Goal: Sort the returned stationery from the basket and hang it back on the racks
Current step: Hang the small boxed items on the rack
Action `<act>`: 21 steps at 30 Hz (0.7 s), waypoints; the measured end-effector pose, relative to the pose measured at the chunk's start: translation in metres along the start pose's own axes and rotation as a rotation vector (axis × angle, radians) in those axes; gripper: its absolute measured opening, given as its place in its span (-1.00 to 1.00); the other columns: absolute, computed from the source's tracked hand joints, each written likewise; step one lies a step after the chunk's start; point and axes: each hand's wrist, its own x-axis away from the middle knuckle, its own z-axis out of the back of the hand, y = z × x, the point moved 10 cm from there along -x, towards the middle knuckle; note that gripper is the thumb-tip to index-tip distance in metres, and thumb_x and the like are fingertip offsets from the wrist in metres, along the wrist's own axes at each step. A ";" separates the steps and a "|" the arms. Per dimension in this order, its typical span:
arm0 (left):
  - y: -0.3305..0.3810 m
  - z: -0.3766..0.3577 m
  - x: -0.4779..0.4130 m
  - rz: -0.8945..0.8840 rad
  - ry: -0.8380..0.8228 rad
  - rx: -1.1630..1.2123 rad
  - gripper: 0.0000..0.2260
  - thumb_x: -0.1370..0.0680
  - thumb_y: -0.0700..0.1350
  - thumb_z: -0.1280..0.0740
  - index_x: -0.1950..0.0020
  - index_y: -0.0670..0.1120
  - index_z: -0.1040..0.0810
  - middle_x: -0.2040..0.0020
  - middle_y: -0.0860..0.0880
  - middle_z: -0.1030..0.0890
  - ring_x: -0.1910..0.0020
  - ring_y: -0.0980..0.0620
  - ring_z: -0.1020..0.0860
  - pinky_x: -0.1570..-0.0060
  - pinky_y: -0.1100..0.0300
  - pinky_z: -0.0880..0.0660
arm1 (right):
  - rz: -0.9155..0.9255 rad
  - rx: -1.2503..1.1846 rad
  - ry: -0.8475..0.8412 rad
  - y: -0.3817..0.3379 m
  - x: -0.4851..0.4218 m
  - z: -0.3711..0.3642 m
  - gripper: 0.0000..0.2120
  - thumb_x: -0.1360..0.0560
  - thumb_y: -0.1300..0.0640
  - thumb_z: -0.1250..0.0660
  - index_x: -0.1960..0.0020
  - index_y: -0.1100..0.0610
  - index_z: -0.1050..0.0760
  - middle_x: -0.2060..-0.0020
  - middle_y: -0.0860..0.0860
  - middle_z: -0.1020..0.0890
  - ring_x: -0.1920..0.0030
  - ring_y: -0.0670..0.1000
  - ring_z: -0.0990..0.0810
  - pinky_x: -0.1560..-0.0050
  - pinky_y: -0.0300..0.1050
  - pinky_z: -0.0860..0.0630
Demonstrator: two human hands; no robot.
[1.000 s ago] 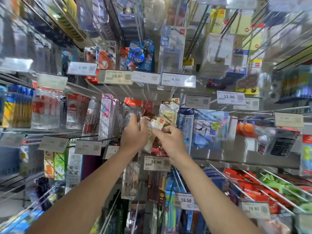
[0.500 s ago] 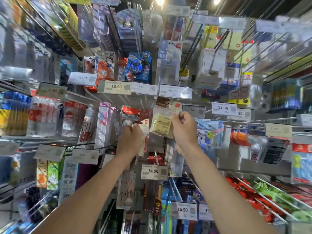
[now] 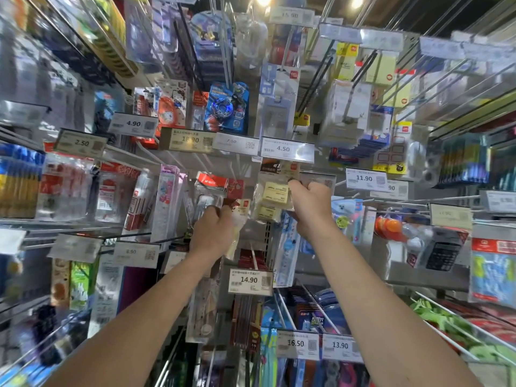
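Both forearms bare, extended forward and up, converging from the lower corners. Left hand [image 3: 213, 233]: back toward the camera, fingers curled away, gripping a clear packet [image 3: 240, 216]. Right hand [image 3: 311, 203]: sits higher, near the left but apart from it, fingers bent, pinching the upper edge of a sticky-note packet [image 3: 275, 194].

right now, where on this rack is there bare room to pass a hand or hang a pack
Bare grey back panel shows between the yellow note pack, held in the right hand, and the 14.90 tag. The grey ledge under the calculator pack is also bare. Left and top rows are crowded.
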 end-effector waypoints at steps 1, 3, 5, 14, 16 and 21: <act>0.000 0.000 0.000 -0.004 -0.001 -0.006 -0.71 -0.73 0.09 -0.08 -0.04 -0.06 -0.46 0.06 -0.01 -0.55 0.10 0.04 -0.53 0.10 0.08 -0.44 | -0.011 0.010 -0.002 0.003 -0.001 -0.001 -0.87 -0.29 0.06 -0.32 0.22 0.03 -0.39 0.29 0.12 -0.50 0.23 0.14 -0.56 0.21 0.03 -0.39; -0.001 -0.001 0.000 0.001 -0.005 -0.012 -0.70 -0.73 0.11 -0.07 -0.07 -0.06 -0.46 0.05 -0.01 -0.55 0.09 0.04 -0.53 0.09 0.07 -0.44 | -0.031 0.034 -0.002 0.009 -0.002 -0.003 -0.83 -0.28 0.05 -0.33 0.16 0.04 -0.41 0.22 0.30 -0.60 0.10 0.38 -0.67 0.23 0.03 -0.41; -0.001 -0.001 0.001 0.010 -0.008 -0.014 -0.69 -0.73 0.12 -0.08 -0.09 -0.07 -0.47 0.04 -0.01 -0.55 0.09 0.04 -0.53 0.08 0.06 -0.44 | -0.014 0.024 -0.003 0.009 0.001 -0.002 -0.83 -0.31 0.04 -0.32 0.13 0.05 -0.43 0.07 0.44 -0.60 -0.07 0.44 -0.59 0.23 0.04 -0.41; -0.002 -0.002 0.001 -0.001 -0.027 -0.007 -0.68 -0.72 0.14 -0.07 -0.05 -0.06 -0.47 0.04 -0.05 -0.58 0.05 -0.03 -0.58 -0.04 -0.02 -0.54 | 0.195 -0.084 0.036 -0.033 0.016 0.007 -0.77 -0.62 0.14 -0.30 0.20 0.13 -0.40 0.46 -0.08 -0.41 0.50 -0.15 -0.34 0.43 -0.20 -0.29; -0.002 -0.001 0.001 0.004 -0.027 0.000 -0.68 -0.73 0.13 -0.07 -0.11 -0.07 -0.47 0.02 -0.03 -0.57 0.03 -0.01 -0.56 -0.08 -0.03 -0.53 | 0.224 -0.081 0.039 -0.039 0.017 0.006 -0.79 -0.64 0.12 -0.30 0.15 0.16 -0.44 0.37 0.03 -0.51 0.38 -0.08 -0.47 0.36 -0.12 -0.42; -0.003 0.000 0.003 0.017 -0.029 0.007 -0.69 -0.72 0.13 -0.09 -0.09 -0.06 -0.47 0.04 -0.02 -0.55 0.05 0.00 -0.55 -0.10 -0.05 -0.54 | 0.301 -0.108 0.052 -0.039 0.019 0.006 -0.78 -0.62 0.05 -0.31 0.14 0.14 -0.48 0.32 0.11 -0.52 0.28 0.08 -0.49 0.25 0.09 -0.51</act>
